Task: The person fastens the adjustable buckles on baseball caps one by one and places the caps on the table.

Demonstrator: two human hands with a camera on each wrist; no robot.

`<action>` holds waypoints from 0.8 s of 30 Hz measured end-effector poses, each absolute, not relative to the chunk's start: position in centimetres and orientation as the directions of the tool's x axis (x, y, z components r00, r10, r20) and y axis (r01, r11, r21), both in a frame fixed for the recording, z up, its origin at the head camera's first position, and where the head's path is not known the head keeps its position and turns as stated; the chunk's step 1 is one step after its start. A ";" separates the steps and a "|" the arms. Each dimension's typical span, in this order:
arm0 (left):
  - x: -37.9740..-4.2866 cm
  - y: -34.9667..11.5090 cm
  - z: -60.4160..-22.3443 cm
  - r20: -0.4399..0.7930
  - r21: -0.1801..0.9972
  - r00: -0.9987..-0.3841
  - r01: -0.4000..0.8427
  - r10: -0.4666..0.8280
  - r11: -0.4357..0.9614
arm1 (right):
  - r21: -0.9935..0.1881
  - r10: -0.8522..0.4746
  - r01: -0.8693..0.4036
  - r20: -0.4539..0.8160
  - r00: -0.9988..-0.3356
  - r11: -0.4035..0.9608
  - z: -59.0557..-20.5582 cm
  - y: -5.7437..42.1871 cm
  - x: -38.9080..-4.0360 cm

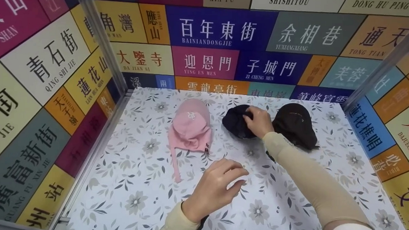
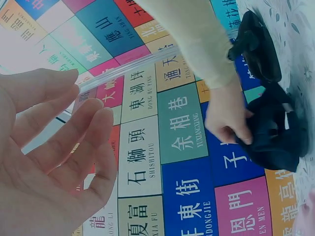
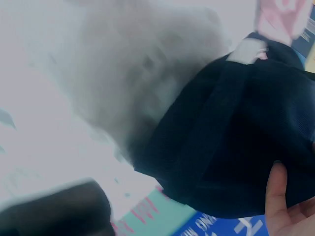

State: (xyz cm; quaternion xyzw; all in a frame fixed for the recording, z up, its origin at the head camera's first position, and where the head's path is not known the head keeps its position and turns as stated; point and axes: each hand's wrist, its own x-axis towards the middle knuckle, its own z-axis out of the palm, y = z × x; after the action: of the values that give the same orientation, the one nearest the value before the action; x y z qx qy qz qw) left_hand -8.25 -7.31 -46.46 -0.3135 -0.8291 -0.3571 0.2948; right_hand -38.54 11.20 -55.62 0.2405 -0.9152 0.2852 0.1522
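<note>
As a hand (image 1: 260,122) grips the navy cap (image 1: 235,122), a brown cap (image 1: 295,125) lies near.

This looks like a small booth (image 1: 240,51); whether it stands in a shop, a studio or a hall cannot be told. Printed walls (image 1: 271,22) close it in on three sides, patterned in coloured blocks with Chinese place names (image 1: 218,30) and their spellings in Latin letters. Shiny posts (image 1: 103,40) line the corners, and a leaf-and-flower cover (image 1: 119,208) spreads between the walls.
</note>
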 end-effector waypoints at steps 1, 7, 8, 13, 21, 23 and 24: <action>-8.2 -7.3 -46.5 0.706 0.413 -0.637 0.726 0.310 0.550 | -0.448 -0.359 -0.521 0.399 -0.844 0.726 -56.4 11.1 -38.3; -8.2 -7.4 -46.7 0.706 0.404 -0.635 0.725 0.314 0.558 | -0.435 -0.390 -0.517 0.351 -0.851 0.737 -60.7 10.8 -37.1; -8.2 -7.4 -46.7 0.709 0.400 -0.632 0.726 0.313 0.560 | -0.433 -0.398 -0.524 0.352 -0.847 0.733 -61.3 10.8 -36.9; -8.1 -7.3 -47.1 0.714 0.399 -0.630 0.725 0.306 0.561 | -0.413 -0.422 -0.545 0.355 -0.834 0.730 -63.9 11.0 -36.2; -8.4 -7.7 -47.2 0.714 0.391 -0.629 0.723 0.308 0.570 | -0.417 -0.418 -0.532 0.338 -0.844 0.737 -63.6 10.8 -36.0; -8.5 -7.7 -47.2 0.710 0.394 -0.634 0.718 0.306 0.573 | -0.394 -0.409 -0.518 0.330 -0.850 0.759 -62.8 10.7 -36.0; -8.6 -7.8 -47.1 0.707 0.402 -0.638 0.717 0.304 0.570 | -0.378 -0.400 -0.507 0.327 -0.856 0.775 -62.3 10.7 -36.0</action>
State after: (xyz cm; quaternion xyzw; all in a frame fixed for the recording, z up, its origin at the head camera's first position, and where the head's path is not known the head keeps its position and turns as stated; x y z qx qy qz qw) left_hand -8.55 -7.76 -47.14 -0.3056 -0.8351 -0.3489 0.2959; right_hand -35.99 10.67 -62.34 0.2426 -0.9349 0.2322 0.1148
